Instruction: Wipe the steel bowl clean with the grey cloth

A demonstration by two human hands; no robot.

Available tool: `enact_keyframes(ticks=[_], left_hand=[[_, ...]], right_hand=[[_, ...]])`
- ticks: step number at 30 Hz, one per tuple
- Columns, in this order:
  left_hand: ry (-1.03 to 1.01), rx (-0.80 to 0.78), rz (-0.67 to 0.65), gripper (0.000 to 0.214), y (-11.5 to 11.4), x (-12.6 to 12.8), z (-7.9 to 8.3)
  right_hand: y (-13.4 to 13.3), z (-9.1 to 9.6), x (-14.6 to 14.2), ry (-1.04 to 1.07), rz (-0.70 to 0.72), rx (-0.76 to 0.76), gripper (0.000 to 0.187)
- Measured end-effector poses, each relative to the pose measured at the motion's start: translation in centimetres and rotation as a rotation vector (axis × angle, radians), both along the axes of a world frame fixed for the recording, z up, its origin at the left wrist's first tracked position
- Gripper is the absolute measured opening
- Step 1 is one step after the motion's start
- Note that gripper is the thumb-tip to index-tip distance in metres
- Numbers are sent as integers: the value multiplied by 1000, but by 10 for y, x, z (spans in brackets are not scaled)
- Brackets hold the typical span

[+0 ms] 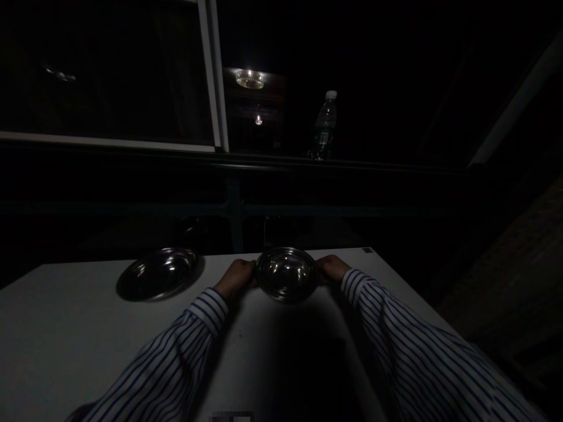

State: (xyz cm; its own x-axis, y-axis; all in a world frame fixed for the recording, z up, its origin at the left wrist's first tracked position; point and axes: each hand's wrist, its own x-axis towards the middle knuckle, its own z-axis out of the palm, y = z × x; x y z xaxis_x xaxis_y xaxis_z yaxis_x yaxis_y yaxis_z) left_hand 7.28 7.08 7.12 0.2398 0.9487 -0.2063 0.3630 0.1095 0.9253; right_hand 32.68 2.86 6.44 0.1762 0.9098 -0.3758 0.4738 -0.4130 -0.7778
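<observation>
Between my two hands is a shiny round metal bowl (287, 274), its open side facing up toward me near the far edge of the white table (88, 346). My left hand (240, 275) grips its left rim with the fingers closed. On the opposite side, my right hand (333, 267) is closed on the right rim. The fingertips of both hands are partly hidden in shadow, and I cannot tell whether the bowl's base touches the table. A larger shiny metal plate (159, 274) lies to the left, apart from my left hand.
Beyond the table, a clear plastic bottle (324, 129) with a white cap stands on a dark ledge (264, 166). A pale window frame (213, 76) rises behind it at left. The scene is very dark, and a broad shadow covers the table's near middle.
</observation>
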Motion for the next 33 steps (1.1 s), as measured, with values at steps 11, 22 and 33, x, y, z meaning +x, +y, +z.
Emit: enact_keyframes(ticks=[11,22,33], left_hand=[[-31,-72,-117,31,22,89,-29],[-45,-62,-146,38,27,103,-47],[-6,-4,-299,34,-44,24,-25]], right_hand=[[-6,0,68,-73,-175,42,24],[-13,-16,87,-126,-233,131,25],[-129,-27,34,-125,-2,163,34]])
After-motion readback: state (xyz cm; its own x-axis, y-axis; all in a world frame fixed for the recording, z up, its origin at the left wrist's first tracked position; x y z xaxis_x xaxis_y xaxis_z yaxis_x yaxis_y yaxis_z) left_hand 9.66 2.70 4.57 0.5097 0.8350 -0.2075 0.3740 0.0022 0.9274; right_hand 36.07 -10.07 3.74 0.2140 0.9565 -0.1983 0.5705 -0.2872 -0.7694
